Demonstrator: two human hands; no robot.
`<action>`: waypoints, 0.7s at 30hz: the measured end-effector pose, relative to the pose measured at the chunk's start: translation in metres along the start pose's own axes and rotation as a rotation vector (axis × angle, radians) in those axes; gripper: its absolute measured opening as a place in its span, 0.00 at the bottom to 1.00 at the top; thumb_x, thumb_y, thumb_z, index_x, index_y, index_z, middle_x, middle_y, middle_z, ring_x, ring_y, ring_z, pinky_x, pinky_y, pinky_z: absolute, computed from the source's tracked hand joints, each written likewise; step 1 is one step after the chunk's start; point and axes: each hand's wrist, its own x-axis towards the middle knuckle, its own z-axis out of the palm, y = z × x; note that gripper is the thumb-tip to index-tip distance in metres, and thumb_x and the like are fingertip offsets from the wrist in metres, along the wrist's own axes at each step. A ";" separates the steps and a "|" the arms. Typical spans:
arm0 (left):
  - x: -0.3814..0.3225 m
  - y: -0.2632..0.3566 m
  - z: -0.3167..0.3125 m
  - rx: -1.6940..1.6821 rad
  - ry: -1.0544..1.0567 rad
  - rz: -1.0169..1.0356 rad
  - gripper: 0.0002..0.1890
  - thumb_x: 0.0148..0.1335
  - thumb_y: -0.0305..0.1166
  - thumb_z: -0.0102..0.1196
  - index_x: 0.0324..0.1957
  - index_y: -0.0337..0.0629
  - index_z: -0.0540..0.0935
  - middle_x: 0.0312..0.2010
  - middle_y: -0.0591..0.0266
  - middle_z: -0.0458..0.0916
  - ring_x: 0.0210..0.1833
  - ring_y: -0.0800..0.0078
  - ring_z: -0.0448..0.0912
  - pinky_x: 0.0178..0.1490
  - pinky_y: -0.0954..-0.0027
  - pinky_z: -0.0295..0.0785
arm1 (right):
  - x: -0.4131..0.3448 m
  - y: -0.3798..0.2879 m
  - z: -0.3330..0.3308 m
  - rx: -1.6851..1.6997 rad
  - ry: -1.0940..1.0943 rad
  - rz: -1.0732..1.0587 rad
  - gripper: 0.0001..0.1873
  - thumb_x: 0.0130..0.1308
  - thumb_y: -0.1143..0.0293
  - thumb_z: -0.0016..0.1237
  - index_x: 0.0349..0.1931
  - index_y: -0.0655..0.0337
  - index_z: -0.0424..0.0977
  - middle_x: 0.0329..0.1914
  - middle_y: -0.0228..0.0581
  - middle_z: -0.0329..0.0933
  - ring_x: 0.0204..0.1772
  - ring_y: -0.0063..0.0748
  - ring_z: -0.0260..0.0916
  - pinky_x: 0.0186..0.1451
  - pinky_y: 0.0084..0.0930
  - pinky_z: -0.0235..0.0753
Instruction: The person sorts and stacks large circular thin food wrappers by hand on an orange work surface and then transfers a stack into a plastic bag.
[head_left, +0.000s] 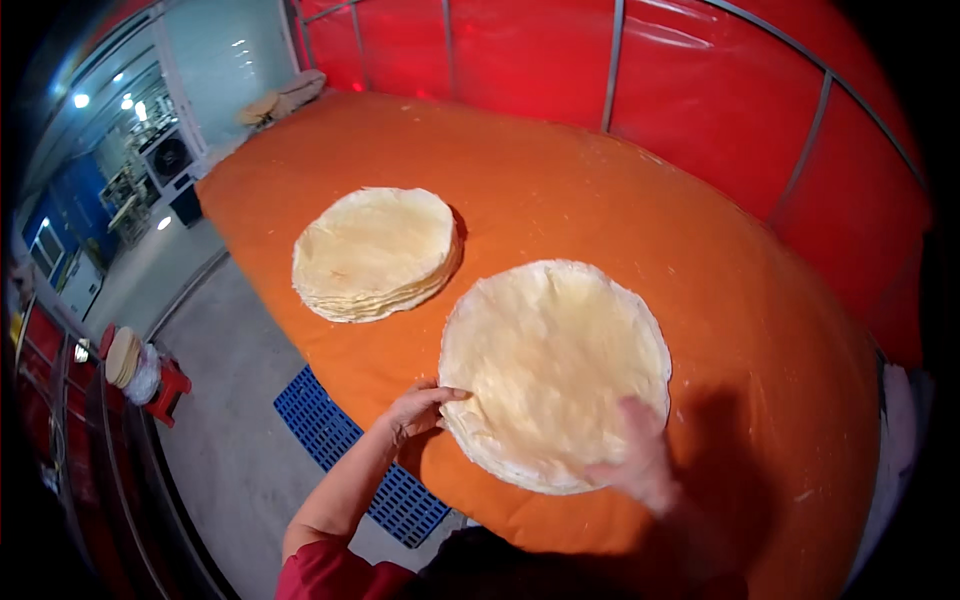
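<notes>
A stack of thin, round, pale dough sheets or flatbreads (555, 352) lies right in front of me on an orange cloth-covered table (525, 172). My left hand (421, 409) grips the stack's left edge, thumb on top and the other fingers at the side, partly hidden. Over the lower right part of the stack is my right hand (643, 457), blurred, with thumb and fingers spread and nothing in it. Whether it touches the top sheet cannot be told. A second stack of similar sheets (375, 244), with uneven layered edges, sits farther off to the left.
Red plastic sheeting (690, 90) on a metal frame borders the table's far and right sides. Brown cloth or sacking (289, 97) lies at the far left corner. On the floor are a blue slatted mat (319, 416) and a red stool (171, 394) bearing round discs and a plastic bag.
</notes>
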 end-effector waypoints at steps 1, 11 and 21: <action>-0.001 0.002 0.004 0.003 -0.023 -0.026 0.24 0.49 0.31 0.55 0.49 0.34 0.67 0.43 0.57 0.73 0.45 0.67 0.72 0.49 0.65 0.67 | -0.003 -0.027 0.004 -0.025 -0.091 -0.111 0.42 0.36 0.51 0.58 0.50 0.65 0.58 0.53 0.53 0.58 0.57 0.52 0.52 0.56 0.45 0.52; 0.003 -0.001 0.004 -0.102 -0.220 0.017 0.26 0.48 0.30 0.53 0.51 0.36 0.64 0.47 0.52 0.69 0.50 0.61 0.69 0.52 0.55 0.64 | -0.026 -0.042 0.065 -0.240 -0.024 -0.141 0.41 0.35 0.48 0.57 0.47 0.65 0.60 0.54 0.52 0.58 0.57 0.55 0.53 0.57 0.48 0.50; 0.004 -0.009 0.029 -0.605 -0.286 -0.066 0.25 0.50 0.32 0.47 0.51 0.36 0.61 0.50 0.48 0.66 0.51 0.52 0.67 0.52 0.46 0.62 | -0.039 -0.051 0.090 -0.332 0.334 -0.121 0.35 0.43 0.59 0.54 0.50 0.67 0.56 0.53 0.58 0.58 0.56 0.53 0.57 0.57 0.50 0.52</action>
